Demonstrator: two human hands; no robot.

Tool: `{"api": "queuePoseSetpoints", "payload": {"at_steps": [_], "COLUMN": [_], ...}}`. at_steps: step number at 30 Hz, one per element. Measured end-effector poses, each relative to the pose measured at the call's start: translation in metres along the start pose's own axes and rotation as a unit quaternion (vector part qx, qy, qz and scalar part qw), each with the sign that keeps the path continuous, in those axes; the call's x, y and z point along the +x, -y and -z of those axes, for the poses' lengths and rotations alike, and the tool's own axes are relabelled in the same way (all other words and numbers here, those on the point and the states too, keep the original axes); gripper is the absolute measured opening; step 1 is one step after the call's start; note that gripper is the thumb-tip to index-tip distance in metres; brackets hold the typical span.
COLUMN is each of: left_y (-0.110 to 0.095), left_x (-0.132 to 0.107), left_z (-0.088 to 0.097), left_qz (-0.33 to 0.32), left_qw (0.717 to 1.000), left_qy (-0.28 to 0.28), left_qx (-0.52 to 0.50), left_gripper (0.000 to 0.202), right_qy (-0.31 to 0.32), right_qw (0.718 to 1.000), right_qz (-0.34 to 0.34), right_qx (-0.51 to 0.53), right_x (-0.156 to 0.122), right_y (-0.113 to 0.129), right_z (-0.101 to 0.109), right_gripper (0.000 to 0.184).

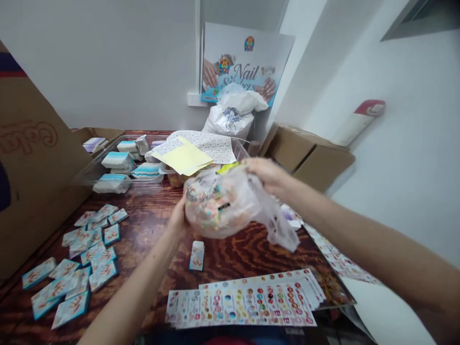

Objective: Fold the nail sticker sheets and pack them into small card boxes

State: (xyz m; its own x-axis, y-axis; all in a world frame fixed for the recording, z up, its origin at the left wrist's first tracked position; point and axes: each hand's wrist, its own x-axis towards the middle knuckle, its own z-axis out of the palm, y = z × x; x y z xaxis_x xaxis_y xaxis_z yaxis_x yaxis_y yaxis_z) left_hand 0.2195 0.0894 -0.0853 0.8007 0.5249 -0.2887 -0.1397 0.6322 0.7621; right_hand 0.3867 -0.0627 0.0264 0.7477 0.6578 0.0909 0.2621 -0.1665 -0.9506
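Both my hands hold a clear plastic bag (223,203) stuffed with small colourful pieces, lifted above a dark wooden table (151,225). My left hand (178,216) cups the bag's left underside, fingers hidden behind it. My right hand (268,175) grips the bag's top right, where the loose plastic hangs down. Below the bag a single small blue-and-white packet (197,255) lies on the table. A fanned stack of nail sticker sheets (244,302) lies at the near edge.
Several blue-and-white packets (77,261) are scattered at the left. A clear tray (118,165) holds bundled packets, with a yellow sheet (183,158) on dotted sheets. Cardboard boxes stand at left (28,167) and right (309,155). A white bag (232,115) and a nail sticker box (244,62) stand behind.
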Motion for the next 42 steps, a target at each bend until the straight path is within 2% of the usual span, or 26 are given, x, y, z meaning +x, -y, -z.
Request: {"api": "queuePoseSetpoints", "payload": {"at_steps": [1,3,5,7,9,11,12,13,15,17,20,24,26,29,33,36,39,40,42], "left_y": [0.011,0.030,0.041,0.044,0.040,0.032,0.027,0.023,0.014,0.004,-0.020,-0.055,-0.066,-0.076,-0.084,-0.089,-0.090,-0.091,-0.092], "left_x": [-0.008,-0.022,-0.033,-0.040,-0.044,-0.046,-0.046,-0.045,-0.044,-0.044,-0.048,-0.059,-0.062,-0.064,-0.064,-0.058,-0.048,-0.044,-0.040], "left_z": [0.010,0.030,0.047,0.057,0.061,0.061,0.060,0.058,0.055,0.051,0.040,0.015,0.002,-0.018,-0.042,-0.057,-0.069,-0.072,-0.081], "left_qz": [0.009,0.014,0.010,0.011,0.013,0.008,0.002,-0.007,-0.027,-0.046,-0.074,-0.133,-0.159,-0.181,-0.229,-0.249,-0.268,-0.278,-0.298], "left_qw": [0.999,0.994,0.989,0.984,0.980,0.976,0.973,0.968,0.957,0.944,0.929,0.908,0.903,0.908,0.915,0.916,0.920,0.920,0.917], "left_qy": [-0.041,-0.094,-0.120,-0.133,-0.129,-0.111,-0.102,-0.094,-0.083,-0.067,-0.026,0.062,0.094,0.122,0.146,0.165,0.166,0.158,0.142], "left_qx": [0.025,0.060,0.087,0.118,0.152,0.189,0.209,0.232,0.278,0.321,0.362,0.394,0.388,0.358,0.299,0.266,0.235,0.227,0.225], "left_gripper": [0.044,0.042,0.039,0.035,0.033,0.032,0.031,0.029,0.021,0.017,0.018,0.023,0.025,0.027,0.027,0.025,0.020,0.018,0.017], "right_qy": [0.002,0.001,-0.008,-0.029,-0.030,0.055,0.104,0.128,0.158,0.167,0.145,0.095,0.073,0.030,-0.053,-0.041,-0.013,0.005,0.053], "right_qw": [0.999,0.997,0.994,0.993,0.988,0.955,0.934,0.915,0.894,0.898,0.930,0.959,0.969,0.979,0.974,0.973,0.974,0.975,0.975], "right_qz": [-0.036,-0.062,-0.062,-0.036,0.030,0.155,0.178,0.185,0.177,0.164,0.171,0.204,0.206,0.199,0.214,0.222,0.226,0.223,0.214], "right_qx": [-0.019,-0.049,-0.085,-0.113,-0.146,-0.245,-0.291,-0.334,-0.379,-0.372,-0.292,-0.174,-0.113,-0.017,0.059,0.046,0.020,0.005,-0.042], "right_x": [-0.009,-0.024,-0.040,-0.062,-0.090,-0.121,-0.133,-0.143,-0.152,-0.147,-0.127,-0.106,-0.097,-0.084,-0.068,-0.060,-0.053,-0.051,-0.045], "right_y": [-0.027,-0.069,-0.090,-0.092,-0.089,-0.091,-0.095,-0.102,-0.115,-0.120,-0.095,-0.033,-0.009,0.012,0.035,0.053,0.059,0.057,0.046], "right_z": [-0.005,-0.010,-0.009,-0.004,-0.001,-0.003,-0.006,-0.009,-0.014,-0.013,-0.004,0.006,0.006,0.004,0.002,0.004,0.002,-0.001,-0.011], "right_gripper": [0.007,0.005,0.009,0.021,0.035,0.047,0.054,0.057,0.039,0.020,0.021,0.016,0.013,0.009,0.009,0.012,0.011,0.021,0.054]}}
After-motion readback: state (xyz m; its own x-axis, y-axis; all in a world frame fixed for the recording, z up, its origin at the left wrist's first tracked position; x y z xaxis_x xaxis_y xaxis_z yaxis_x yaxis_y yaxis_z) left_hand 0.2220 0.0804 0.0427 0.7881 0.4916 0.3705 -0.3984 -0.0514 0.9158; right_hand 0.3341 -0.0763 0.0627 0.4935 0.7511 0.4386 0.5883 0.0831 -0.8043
